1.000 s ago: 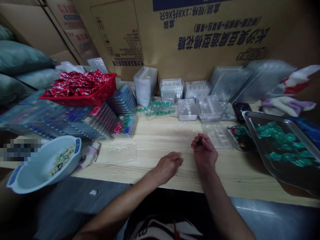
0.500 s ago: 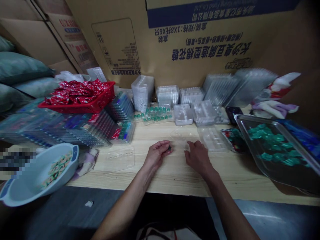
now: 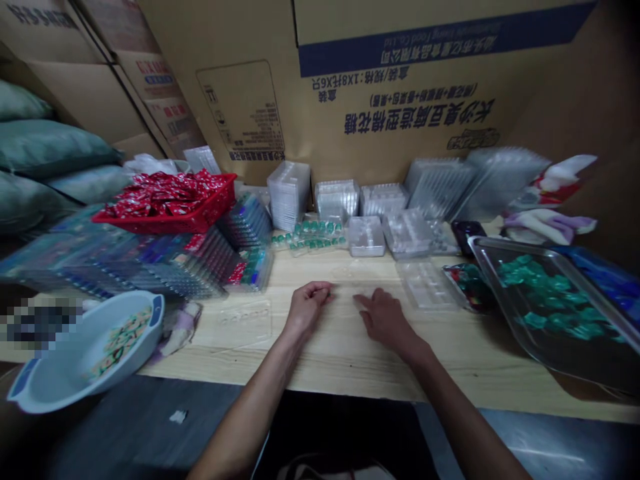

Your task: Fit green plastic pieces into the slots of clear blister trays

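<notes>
My left hand (image 3: 306, 310) is over the middle of the wooden table, thumb and fingers pinched together. Whatever its fingertips may hold is too small or hidden to make out. To its right, my right hand (image 3: 386, 320) points toward it with the index finger stretched out and the thumb apart; I see nothing held there. Just beyond both hands lies a thin clear plastic sheet or tray (image 3: 353, 270), faint against the wood. A clear compartment tray (image 3: 429, 285) is beside my right hand. Further back are clear trays with green pieces (image 3: 317, 237).
A metal tray of green wrapped pieces (image 3: 550, 287) stands at right. On the left are a blue basin (image 3: 65, 363), a red basket of red packets (image 3: 200, 217) and stacked filled trays (image 3: 165, 267). A clear lid (image 3: 245, 320) lies near my left forearm. Cardboard boxes (image 3: 380, 100) wall the back.
The small dark green piece at my left fingertips no longer shows. My right hand has moved slightly left, its index finger now stretched out. The whole view has shifted a little.
</notes>
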A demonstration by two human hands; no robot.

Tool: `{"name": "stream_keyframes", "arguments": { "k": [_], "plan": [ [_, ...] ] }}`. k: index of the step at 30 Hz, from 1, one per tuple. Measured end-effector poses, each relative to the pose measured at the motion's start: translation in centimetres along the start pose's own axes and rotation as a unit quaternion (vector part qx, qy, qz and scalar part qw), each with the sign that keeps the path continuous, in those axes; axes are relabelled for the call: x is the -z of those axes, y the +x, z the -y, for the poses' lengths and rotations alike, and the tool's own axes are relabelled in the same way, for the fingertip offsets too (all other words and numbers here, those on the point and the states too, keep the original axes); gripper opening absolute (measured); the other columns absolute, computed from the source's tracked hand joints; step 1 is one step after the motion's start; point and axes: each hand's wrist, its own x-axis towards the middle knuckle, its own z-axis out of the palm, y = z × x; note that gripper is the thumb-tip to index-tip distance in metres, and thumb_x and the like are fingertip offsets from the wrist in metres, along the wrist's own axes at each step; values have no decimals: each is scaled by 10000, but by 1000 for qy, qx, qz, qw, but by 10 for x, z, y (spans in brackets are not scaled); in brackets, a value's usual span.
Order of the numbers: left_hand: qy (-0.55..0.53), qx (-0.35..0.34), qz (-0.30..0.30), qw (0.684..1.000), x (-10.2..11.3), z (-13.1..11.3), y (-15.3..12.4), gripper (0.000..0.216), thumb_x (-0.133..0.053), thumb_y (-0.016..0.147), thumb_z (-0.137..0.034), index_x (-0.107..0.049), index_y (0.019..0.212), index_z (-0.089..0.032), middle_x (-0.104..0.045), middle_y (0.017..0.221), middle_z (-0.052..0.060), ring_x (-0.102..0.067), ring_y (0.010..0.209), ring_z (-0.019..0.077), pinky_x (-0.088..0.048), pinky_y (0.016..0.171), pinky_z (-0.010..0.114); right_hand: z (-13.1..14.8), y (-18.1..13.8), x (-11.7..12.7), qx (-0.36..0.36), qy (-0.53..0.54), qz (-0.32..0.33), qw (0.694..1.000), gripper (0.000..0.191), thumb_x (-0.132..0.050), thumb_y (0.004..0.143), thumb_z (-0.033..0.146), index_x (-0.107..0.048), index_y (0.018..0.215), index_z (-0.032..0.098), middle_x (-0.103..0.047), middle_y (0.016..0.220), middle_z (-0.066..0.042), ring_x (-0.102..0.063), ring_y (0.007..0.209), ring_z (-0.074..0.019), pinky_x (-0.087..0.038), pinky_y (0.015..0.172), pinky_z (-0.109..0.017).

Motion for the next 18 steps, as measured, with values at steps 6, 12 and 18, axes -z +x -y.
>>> {"name": "stream_keyframes", "arguments": {
  "k": [6, 12, 18],
  "plan": [
    [-157, 103, 27, 982, 28, -21, -2, 138, -746, 765, -140, -739, 886, -74, -732, 927, 111, -703, 759, 127, -568, 738, 196, 14, -10, -13, 131, 133, -8, 982, 443, -535, 819, 89, -655, 1223, 222, -548, 979, -88, -525, 935, -219, -412, 883, -353],
    [-168, 107, 40, 979, 45, -21, -7, 304, -756, 731, -46, -716, 1030, -86, -739, 913, 97, -714, 742, 123, -578, 785, 207, 8, 4, -22, 126, 181, -63, 973, 183, -513, 849, 133, -683, 898, 177, -541, 881, -70, -523, 835, -200, -432, 797, -319],
    [-164, 102, 77, 978, 39, -15, -12, 337, -821, 657, -54, -710, 972, -98, -746, 900, 74, -719, 783, 134, -564, 819, 229, 29, 3, 0, 71, 251, -155, 953, 287, -437, 887, 114, -627, 1093, 180, -578, 956, -87, -557, 930, -223, -444, 842, -340]
  ]
}}
